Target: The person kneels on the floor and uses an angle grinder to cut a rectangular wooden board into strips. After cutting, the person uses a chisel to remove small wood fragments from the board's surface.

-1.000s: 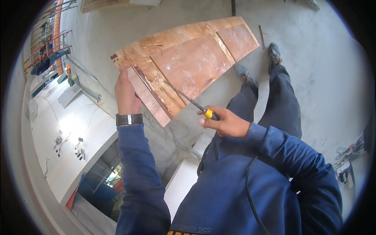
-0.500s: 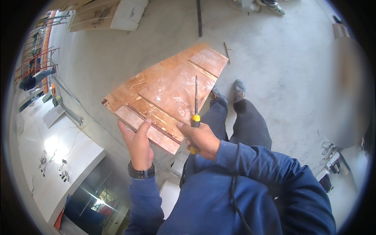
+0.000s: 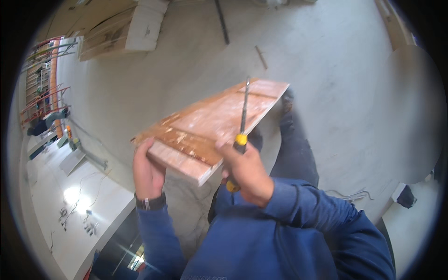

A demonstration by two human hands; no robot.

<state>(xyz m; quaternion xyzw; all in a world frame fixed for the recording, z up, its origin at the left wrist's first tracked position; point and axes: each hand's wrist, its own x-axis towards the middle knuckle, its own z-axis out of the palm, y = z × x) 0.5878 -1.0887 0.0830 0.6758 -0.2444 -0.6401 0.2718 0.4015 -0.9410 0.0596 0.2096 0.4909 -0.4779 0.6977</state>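
A long tapered plywood board [image 3: 210, 119], with pale panels and rough, splintered strips, is held tilted above my legs and blurred by motion. My left hand [image 3: 148, 168] grips its near left end, thumb on the pale end strip. My right hand [image 3: 245, 170] is wrapped round a screwdriver [image 3: 242, 137] with a yellow and black handle, its thumb at the board's near right edge. The screwdriver's blade points away from me, over the board. Whether its tip touches the board I cannot tell.
A white worktop [image 3: 56, 196] with cables and small parts runs along the left. A person [image 3: 44, 123] bends near red scaffolding [image 3: 35, 107]. A wrapped stack of boards [image 3: 116, 28], a dark bar [image 3: 221, 23] and a thin wood strip [image 3: 261, 57] lie beyond. Pale worktop or ledge [image 3: 410, 219] at right.
My right hand has swung the screwdriver from pointing toward the board's left part to pointing away from me and moved to the board's edge. The board has tilted; the view has shifted.
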